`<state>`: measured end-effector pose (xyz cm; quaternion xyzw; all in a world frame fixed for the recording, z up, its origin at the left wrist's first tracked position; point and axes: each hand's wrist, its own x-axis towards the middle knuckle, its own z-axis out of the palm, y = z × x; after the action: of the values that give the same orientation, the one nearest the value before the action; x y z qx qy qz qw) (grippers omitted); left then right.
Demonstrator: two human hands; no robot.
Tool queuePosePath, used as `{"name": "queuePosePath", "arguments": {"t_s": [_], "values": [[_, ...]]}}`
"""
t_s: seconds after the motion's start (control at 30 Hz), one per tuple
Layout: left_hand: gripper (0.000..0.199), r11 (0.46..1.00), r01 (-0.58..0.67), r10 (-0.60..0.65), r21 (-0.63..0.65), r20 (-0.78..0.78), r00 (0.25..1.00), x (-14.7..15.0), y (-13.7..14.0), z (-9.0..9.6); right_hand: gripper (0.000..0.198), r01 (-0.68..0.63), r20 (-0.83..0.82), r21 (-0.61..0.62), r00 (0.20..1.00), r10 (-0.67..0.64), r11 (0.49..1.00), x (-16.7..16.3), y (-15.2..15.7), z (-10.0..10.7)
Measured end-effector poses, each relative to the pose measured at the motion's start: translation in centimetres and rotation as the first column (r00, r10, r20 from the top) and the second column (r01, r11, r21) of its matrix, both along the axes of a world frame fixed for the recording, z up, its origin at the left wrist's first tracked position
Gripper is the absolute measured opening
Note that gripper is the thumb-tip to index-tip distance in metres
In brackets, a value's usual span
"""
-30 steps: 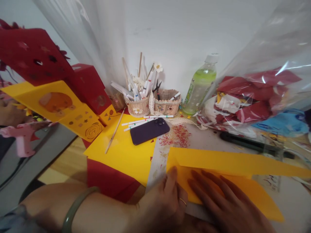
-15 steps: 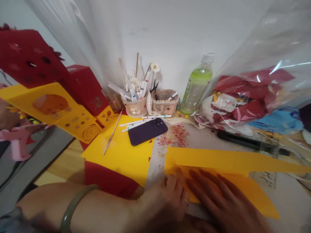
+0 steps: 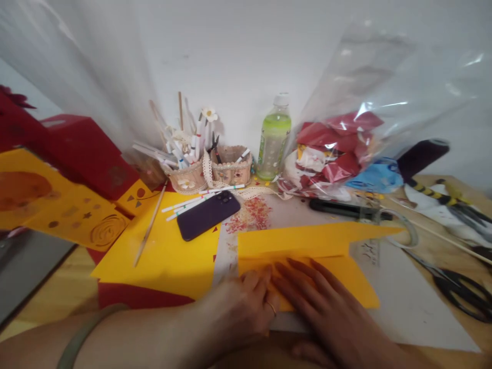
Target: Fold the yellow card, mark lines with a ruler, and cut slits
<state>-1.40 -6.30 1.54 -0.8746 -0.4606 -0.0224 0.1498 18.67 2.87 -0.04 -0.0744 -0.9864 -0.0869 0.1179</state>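
Note:
A folded sheet of yellow-orange card (image 3: 292, 241) lies on a pale board, one long strip of it standing out toward the right. My left hand (image 3: 248, 302) is closed, its curled fingers at the card's lower left part; a ring and a bracelet show on that side. Whether the fingertips pinch the card or only press it is partly hidden. Beside it, my right hand (image 3: 323, 302) lies flat on the card with its fingers stretched out. The two hands nearly touch.
A dark phone (image 3: 207, 215) and markers rest on yellow card (image 3: 169, 261). Behind stand baskets of pens (image 3: 230, 166), a green drink bottle (image 3: 273, 138) and a plastic bag of red scraps (image 3: 338, 148). Scissors (image 3: 461, 292) lie at right. Red and yellow boxes (image 3: 80, 148) rise at left.
The view has turned to the right, bringing the scissors and pliers into sight. Both hands stay on the yellow card, in much the same pose.

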Motion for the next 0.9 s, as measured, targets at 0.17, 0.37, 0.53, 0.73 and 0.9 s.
{"name": "queuePosePath", "arguments": {"t_s": [0.17,0.37,0.53,0.73,0.9], "values": [[0.017,0.997,0.077,-0.077,-0.006,-0.013,0.997,-0.2,0.9,0.5,0.045,0.054,-0.045,-0.016,0.997,-0.055,0.998,2.3,0.3,1.1],[0.019,0.996,0.091,-0.091,-0.004,-0.027,0.996,-0.2,1.1,-0.6,0.057,0.115,-0.007,-0.035,0.993,-0.116,0.993,4.2,0.7,0.4],[0.011,0.996,0.068,-0.070,-0.054,-0.041,0.997,-0.2,1.4,-0.6,0.067,0.128,0.084,-0.211,0.990,-0.112,0.969,4.5,0.8,-0.2],[0.032,0.981,0.023,-0.033,-0.193,-0.045,0.998,0.0,2.4,0.6,0.067,0.140,0.117,-0.338,0.987,-0.106,0.931,4.4,0.7,0.3],[0.034,0.957,0.015,-0.018,-0.290,-0.006,1.000,-0.4,2.9,0.3,0.068,0.177,0.138,-0.316,0.981,-0.140,0.932,4.2,0.6,0.5]]}}
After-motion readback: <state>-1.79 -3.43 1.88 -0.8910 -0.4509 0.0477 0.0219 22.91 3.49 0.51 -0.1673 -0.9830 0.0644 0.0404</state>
